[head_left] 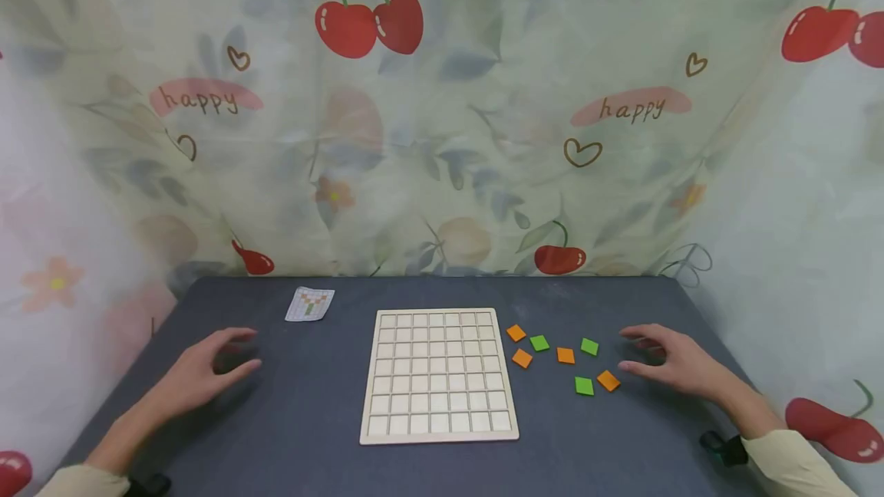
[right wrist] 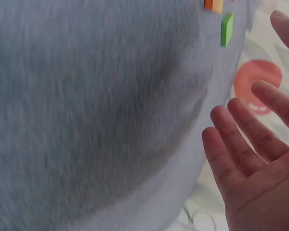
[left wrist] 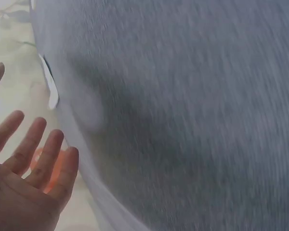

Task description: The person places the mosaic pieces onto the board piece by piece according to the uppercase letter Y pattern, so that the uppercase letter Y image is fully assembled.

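A pale wooden grid board [head_left: 440, 376] with rows of white squares lies mid-table in the head view. Several small orange tiles [head_left: 565, 356] and green tiles [head_left: 584, 386] are scattered just right of it. My left hand [head_left: 207, 370] hovers over the table's left side, fingers relaxed and holding nothing. On the right, my right hand [head_left: 680, 359] is likewise loose and bare, nearest to an orange tile and a green tile. The right wrist view shows its spread fingers [right wrist: 231, 144] and a green tile [right wrist: 227, 30] beyond.
A small card [head_left: 310, 304] with a coloured pattern on a grid lies at the table's back left. The dark table [head_left: 304, 405] ends at a printed curtain [head_left: 442, 136]. A thin looped cord [head_left: 689, 263] shows near the back right corner.
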Demonstrator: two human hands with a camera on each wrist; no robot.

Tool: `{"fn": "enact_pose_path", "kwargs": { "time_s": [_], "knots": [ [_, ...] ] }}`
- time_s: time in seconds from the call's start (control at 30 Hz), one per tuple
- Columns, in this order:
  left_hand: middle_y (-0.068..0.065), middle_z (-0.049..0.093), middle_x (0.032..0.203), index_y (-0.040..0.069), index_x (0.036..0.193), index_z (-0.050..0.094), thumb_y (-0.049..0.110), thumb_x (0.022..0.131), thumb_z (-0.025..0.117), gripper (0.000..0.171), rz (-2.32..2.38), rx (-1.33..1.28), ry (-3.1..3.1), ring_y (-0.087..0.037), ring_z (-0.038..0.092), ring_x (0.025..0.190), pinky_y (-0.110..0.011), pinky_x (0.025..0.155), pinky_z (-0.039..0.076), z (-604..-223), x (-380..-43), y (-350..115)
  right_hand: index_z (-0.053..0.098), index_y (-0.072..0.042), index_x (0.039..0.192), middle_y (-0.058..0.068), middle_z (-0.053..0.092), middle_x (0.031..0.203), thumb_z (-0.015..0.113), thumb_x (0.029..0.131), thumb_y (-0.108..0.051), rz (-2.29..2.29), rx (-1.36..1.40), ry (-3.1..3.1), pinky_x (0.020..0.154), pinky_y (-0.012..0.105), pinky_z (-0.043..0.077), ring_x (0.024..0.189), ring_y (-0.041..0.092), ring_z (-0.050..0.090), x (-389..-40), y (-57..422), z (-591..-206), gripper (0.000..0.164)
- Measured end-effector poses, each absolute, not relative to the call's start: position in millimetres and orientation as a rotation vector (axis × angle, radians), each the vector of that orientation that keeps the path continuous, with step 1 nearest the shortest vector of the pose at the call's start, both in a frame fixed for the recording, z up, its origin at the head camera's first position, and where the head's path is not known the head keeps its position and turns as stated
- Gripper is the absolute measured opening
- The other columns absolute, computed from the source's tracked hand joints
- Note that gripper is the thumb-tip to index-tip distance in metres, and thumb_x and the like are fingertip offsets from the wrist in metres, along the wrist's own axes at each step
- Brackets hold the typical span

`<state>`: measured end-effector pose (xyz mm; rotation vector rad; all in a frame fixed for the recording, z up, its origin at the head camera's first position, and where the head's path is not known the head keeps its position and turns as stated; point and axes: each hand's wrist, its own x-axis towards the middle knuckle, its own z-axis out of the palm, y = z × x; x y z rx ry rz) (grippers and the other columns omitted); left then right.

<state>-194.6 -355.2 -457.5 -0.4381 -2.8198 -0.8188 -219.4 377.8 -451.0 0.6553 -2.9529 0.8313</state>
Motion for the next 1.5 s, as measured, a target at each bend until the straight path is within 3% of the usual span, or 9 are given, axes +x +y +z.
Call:
{"fn": "enact_pose_path", "kwargs": {
  "time_s": [0.4,0.87,1.23,1.5],
  "knots": [
    [-0.011,0.066,0.123,0.005,0.129,0.063,0.033,0.089,0.082,0.053,-1.013,-0.489,-2.833,-0.029,0.067,0.102,-0.046,0.08,0.055,-458.7,-194.1,-321.7,0.064,0.0,0.127,0.014,0.065,0.12,0.082,0.089,-0.027,1.071,0.664,-2.879,0.082,0.039,0.055,0.102,0.032,0.065,-219.1,361.7,-460.5,0.049],
    [-0.009,0.065,0.124,0.006,0.132,0.061,0.041,0.083,0.085,0.065,-1.088,-0.673,-2.894,-0.029,0.064,0.108,-0.051,0.089,0.051,-461.8,-208.2,-270.4,0.061,0.002,0.132,0.019,0.061,0.127,0.084,0.087,-0.028,1.174,0.617,-2.919,0.085,0.039,0.053,0.107,0.032,0.062,-236.1,356.4,-472.4,0.058],
    [-0.008,0.065,0.124,0.007,0.131,0.063,0.051,0.083,0.082,0.067,-1.071,-0.783,-2.914,-0.027,0.063,0.108,-0.046,0.09,0.05,-473.2,-219.5,-247.4,0.066,-0.002,0.126,0.011,0.064,0.119,0.086,0.084,-0.034,1.097,0.595,-2.935,0.08,0.033,0.051,0.1,0.026,0.06,-246.3,347.5,-477.6,0.057],
    [-0.007,0.065,0.123,0.007,0.13,0.064,0.041,0.083,0.085,0.061,-1.141,-0.831,-2.876,-0.027,0.063,0.108,-0.045,0.091,0.049,-475.1,-225.5,-230.5,0.068,-0.003,0.123,0.008,0.064,0.113,0.086,0.085,-0.032,1.059,0.625,-2.927,0.077,0.032,0.05,0.093,0.022,0.058,-249.8,344.5,-480.0,0.051]
  ]
}}
